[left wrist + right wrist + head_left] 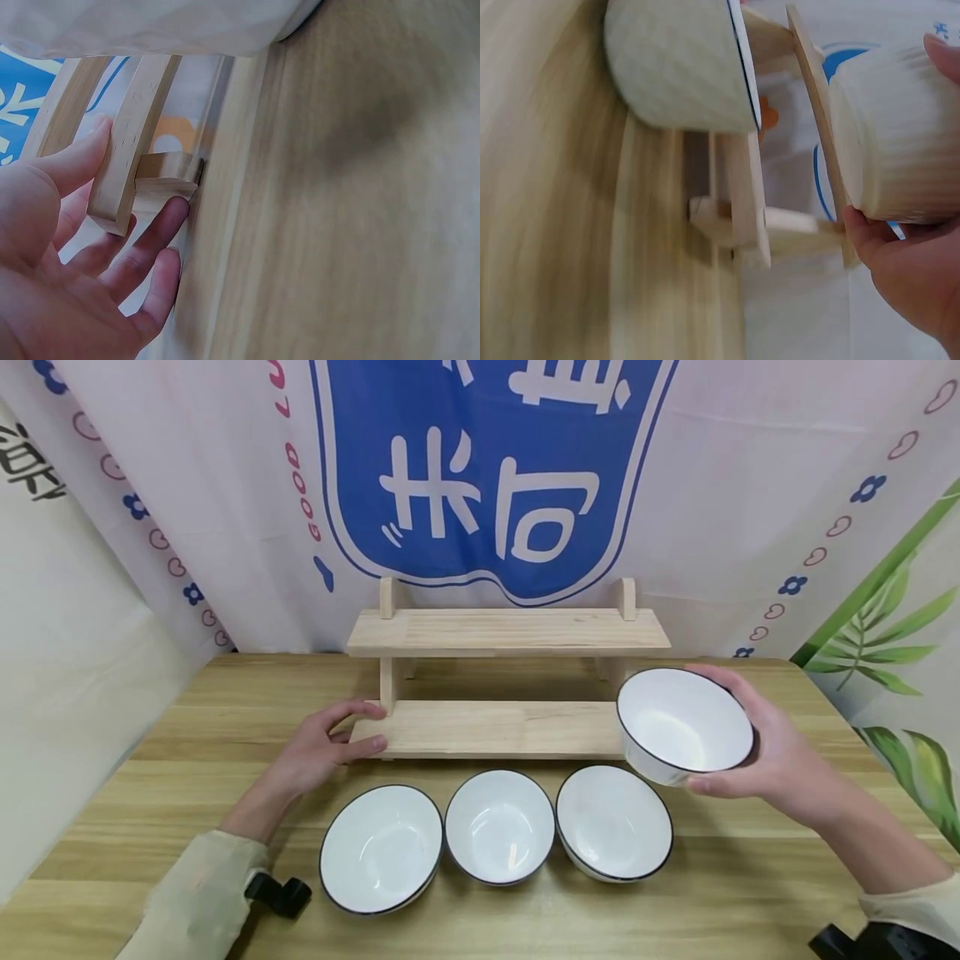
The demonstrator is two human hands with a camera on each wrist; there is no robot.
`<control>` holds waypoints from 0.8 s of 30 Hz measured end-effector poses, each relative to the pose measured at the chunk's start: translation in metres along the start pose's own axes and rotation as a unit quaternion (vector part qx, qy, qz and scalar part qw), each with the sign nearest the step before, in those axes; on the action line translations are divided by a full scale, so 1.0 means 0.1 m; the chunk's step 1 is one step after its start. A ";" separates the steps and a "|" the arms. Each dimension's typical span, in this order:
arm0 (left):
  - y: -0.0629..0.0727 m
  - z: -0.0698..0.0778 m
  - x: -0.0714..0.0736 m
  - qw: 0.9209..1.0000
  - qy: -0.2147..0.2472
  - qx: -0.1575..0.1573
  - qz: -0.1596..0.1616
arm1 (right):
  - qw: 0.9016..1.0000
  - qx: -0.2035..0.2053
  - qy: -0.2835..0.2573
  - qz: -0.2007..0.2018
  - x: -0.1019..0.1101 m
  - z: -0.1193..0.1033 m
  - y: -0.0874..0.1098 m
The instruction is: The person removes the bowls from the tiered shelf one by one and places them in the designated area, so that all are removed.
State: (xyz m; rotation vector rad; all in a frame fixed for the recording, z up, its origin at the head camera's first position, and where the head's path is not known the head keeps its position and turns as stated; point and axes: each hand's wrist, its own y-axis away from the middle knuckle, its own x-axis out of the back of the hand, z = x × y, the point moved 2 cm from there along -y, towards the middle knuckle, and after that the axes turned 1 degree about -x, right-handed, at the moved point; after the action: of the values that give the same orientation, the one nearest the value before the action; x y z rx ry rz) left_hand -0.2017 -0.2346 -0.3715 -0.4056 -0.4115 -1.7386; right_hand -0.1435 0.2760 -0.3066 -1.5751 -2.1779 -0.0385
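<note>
My right hand grips a white bowl with a dark rim, holding it raised and tilted by the right end of a two-tier wooden rack. In the right wrist view, that bowl shows a ribbed outside, with fingers along its side and base. At the rack's left end, my left hand holds the lower board; in the left wrist view, the thumb lies on one face of the board and fingers on the other. Three more white bowls stand in a row before the rack: left, middle and right.
The rack's upper shelf has two upright posts. Behind it hangs a white cloth with a blue printed panel. All stands on a wood-grain table; leaf-patterned covering lies beyond its right edge.
</note>
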 end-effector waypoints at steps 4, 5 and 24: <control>0.00 0.01 0.00 1.000 0.003 0.001 0.000 | 1.000 0.007 -0.001 -0.015 0.10 0.06 0.12; 0.00 0.01 0.00 1.000 0.004 0.001 0.000 | 1.000 0.008 -0.001 -0.018 0.12 0.08 0.14; 0.01 0.01 0.00 1.000 0.002 0.000 0.001 | 0.995 -0.002 0.026 -0.095 0.38 0.61 0.62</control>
State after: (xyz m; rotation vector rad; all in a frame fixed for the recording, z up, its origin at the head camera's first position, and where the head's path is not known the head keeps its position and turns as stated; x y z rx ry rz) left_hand -0.2007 -0.2342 -0.3710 -0.4021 -0.4080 -1.7379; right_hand -0.1174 0.3489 -0.3617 -1.3497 -2.2805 -0.1399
